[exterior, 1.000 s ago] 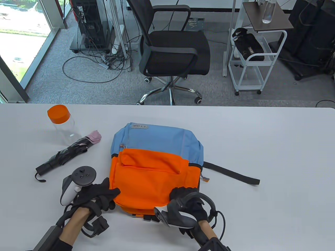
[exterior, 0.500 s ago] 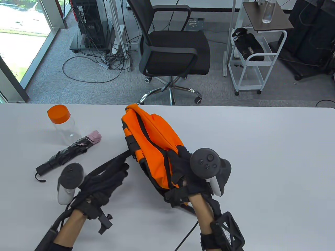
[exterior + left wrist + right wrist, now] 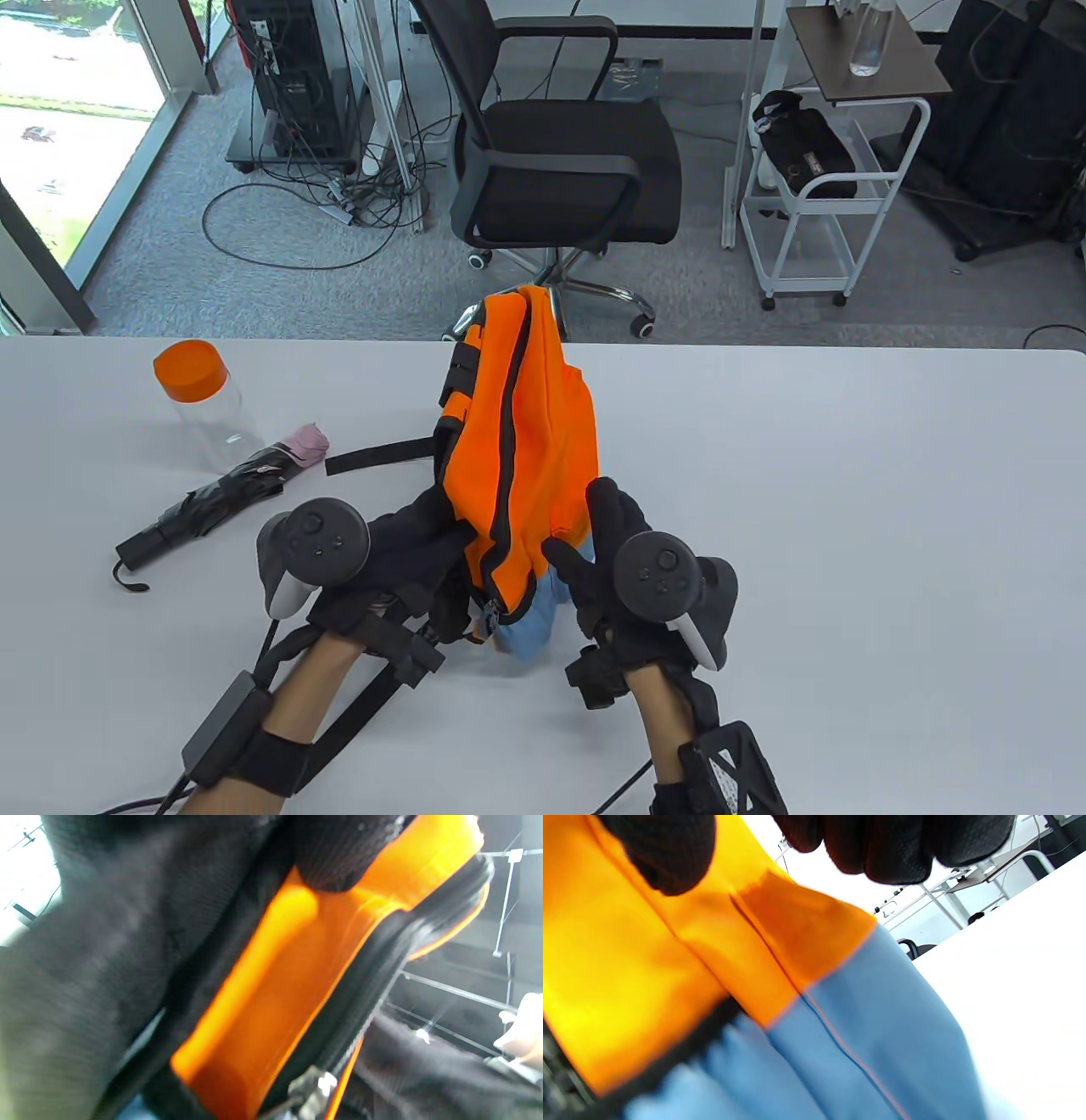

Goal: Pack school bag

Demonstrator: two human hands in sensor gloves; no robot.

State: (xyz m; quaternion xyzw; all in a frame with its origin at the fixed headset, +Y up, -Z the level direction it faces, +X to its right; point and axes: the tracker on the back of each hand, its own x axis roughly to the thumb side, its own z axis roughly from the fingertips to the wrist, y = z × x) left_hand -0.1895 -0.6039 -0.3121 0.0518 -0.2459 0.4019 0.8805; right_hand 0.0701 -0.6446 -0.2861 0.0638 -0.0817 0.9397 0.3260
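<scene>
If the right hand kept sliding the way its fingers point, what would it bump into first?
Nothing new: the right hand already grips the backpack, fingers pointing up along its orange side. Beyond them the way looks free, though depth is unclear.

Beyond the white table (image 3: 848, 509), a black office chair (image 3: 560, 153) and white cart (image 3: 814, 212) stand on grey carpet (image 3: 170, 280).

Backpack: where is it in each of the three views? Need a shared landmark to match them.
Table view: backpack at centre, stood up between left hand and right hand.
Left wrist view: orange panel fills the middle.
Right wrist view: orange upper left, blue lower centre.
Shared landmark: the black trim band beside the orange panel.
</scene>
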